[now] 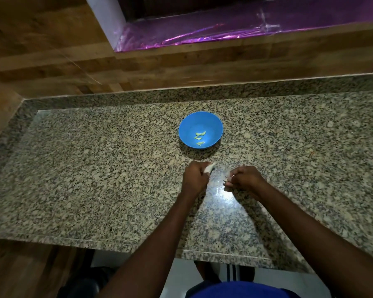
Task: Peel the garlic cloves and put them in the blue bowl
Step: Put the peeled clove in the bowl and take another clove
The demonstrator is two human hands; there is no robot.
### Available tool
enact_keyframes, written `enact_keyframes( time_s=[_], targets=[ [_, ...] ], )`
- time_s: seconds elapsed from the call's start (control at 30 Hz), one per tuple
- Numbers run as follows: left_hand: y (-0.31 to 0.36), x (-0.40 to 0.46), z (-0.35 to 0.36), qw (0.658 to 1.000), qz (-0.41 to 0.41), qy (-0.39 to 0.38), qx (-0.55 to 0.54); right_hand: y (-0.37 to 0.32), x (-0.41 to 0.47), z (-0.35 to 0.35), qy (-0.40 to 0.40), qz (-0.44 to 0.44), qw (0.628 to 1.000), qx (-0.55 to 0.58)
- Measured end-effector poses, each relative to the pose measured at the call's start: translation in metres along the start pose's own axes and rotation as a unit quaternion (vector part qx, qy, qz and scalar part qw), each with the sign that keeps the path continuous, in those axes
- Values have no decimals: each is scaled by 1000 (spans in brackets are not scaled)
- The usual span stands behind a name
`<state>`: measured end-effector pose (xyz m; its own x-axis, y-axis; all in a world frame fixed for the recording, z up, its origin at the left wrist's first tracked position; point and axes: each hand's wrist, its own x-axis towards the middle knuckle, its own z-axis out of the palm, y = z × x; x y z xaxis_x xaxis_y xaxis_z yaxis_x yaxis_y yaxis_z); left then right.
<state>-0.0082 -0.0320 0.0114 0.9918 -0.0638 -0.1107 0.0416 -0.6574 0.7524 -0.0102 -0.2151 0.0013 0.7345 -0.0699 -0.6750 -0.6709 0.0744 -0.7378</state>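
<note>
A blue bowl (200,122) stands on the granite counter (95,168), with several peeled, pale cloves (200,136) lying in its bottom. Just in front of the bowl, my left hand (195,178) grips a white garlic clove (209,168) whose tip sticks out above the fingers. To its right, my right hand (244,179) pinches a small whitish bit of garlic or skin (227,178) at its fingertips; which of the two it is, I cannot tell. The two hands are a short gap apart, low over the counter.
A wooden wall (52,39) rises behind and to the left of the counter. A ledge covered in purple foil (224,31) runs above the back. The counter's front edge (116,244) is near my body, with floor below.
</note>
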Motion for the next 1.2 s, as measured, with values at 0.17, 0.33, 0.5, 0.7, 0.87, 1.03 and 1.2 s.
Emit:
enact_keyframes(
  time_s=[0.17, 0.33, 0.5, 0.7, 0.87, 1.03, 1.2],
  targets=[
    [-15, -3, 5, 987, -19, -25, 156, 17, 0, -15, 17, -150, 978, -143],
    [-11, -32, 19, 980, 48, 59, 184, 25, -2, -19, 37, -173, 971, -161],
    [-16, -51, 35, 968, 139, -8, 209, 21, -11, -11, 62, -103, 989, -81],
    [-32, -63, 45, 948, 152, -52, 274, 23, -12, -17, 104, -221, 908, -341],
    [-32, -68, 44, 944, 151, -64, 285, 45, -20, -23, 143, -349, 828, -415],
    [-28, -68, 44, 944, 142, -76, 289, 58, -18, -27, 154, -360, 796, -461],
    [-24, -60, 43, 935, 151, -104, 304, 58, -16, -27, 152, -342, 801, -466]
  ],
)
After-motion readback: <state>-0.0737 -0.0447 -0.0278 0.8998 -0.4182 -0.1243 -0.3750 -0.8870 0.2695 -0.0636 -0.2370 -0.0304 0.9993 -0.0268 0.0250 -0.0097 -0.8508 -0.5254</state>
